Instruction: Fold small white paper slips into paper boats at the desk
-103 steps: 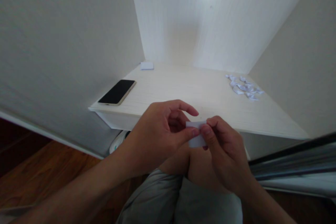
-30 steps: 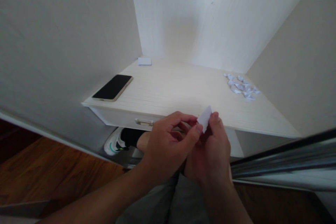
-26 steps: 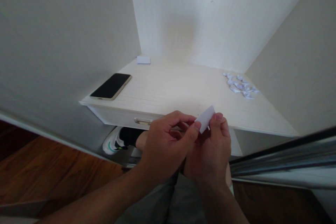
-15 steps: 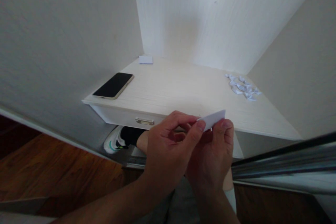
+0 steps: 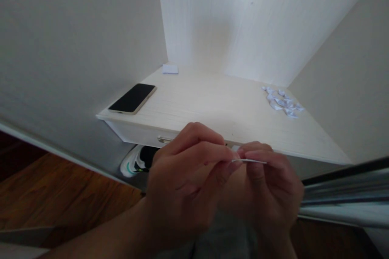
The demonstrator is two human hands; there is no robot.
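My left hand (image 5: 188, 178) and my right hand (image 5: 270, 186) are held close together in front of a pale wooden table (image 5: 219, 105). Both pinch a small white piece of paper (image 5: 251, 160), which I see edge-on as a thin strip between the fingertips. The fingers of each hand are curled and pressed onto it. Most of the paper is hidden by my fingers.
A black phone (image 5: 133, 98) lies at the table's left edge. A small white paper slip (image 5: 170, 68) sits at the back left corner, and several folded white paper pieces (image 5: 282, 101) lie at the back right. A shoe (image 5: 136, 162) shows under the table.
The paper has turned from a tilted, face-on strip to flat and edge-on. Both hands have come nearer to the camera and closed more tightly over it.
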